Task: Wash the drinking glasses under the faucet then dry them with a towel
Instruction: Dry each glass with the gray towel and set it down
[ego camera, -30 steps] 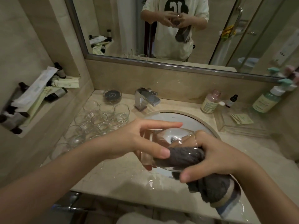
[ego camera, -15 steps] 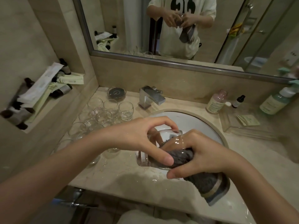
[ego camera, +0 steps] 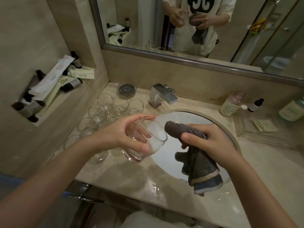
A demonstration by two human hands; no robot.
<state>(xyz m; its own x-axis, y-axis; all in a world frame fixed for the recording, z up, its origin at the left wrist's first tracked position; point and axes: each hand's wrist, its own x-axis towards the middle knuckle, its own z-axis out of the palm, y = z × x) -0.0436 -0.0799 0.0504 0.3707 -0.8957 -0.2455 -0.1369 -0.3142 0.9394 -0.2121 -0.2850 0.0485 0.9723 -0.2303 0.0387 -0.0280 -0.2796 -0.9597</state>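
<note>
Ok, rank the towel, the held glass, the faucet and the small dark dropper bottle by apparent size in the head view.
1. towel
2. held glass, though nearness inflates both
3. faucet
4. small dark dropper bottle

counter [ego camera: 256,162] | glasses [ego camera: 115,111], dish [ego camera: 126,88], faucet [ego camera: 162,95], bottles [ego camera: 230,105], tray [ego camera: 263,130]

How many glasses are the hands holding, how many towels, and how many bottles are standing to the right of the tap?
glass, held in the left hand: 1
towel, gripped by the right hand: 1
Bottles right of the tap: 3, the pink-capped bottle, small dark bottle and green bottle
Total: 5
</note>
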